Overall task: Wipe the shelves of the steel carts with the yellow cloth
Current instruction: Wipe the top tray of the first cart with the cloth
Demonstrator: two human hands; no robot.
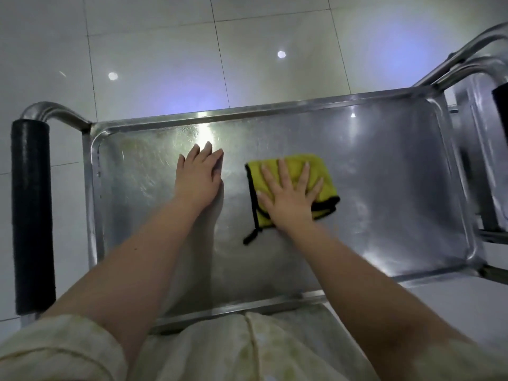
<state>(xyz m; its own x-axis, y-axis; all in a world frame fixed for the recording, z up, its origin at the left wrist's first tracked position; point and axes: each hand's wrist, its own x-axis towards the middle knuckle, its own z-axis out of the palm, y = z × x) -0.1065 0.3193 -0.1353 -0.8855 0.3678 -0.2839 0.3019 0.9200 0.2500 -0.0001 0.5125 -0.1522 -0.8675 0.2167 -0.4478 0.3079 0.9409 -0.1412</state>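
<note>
The top shelf of a steel cart (384, 166) fills the middle of the head view, shiny and streaked. A folded yellow cloth (319, 171) with a black edge and a black loop lies flat on it, right of centre. My right hand (288, 193) presses on the cloth with its fingers spread and straight. My left hand (199, 174) rests flat on the bare steel to the left of the cloth, fingers together and straight, a short gap away from it.
A black foam-covered handle (31, 215) runs along the cart's left end. A second steel cart (483, 111) with its own tubular frame stands against the right end. Pale glossy floor tiles (192, 50) lie beyond the far rim.
</note>
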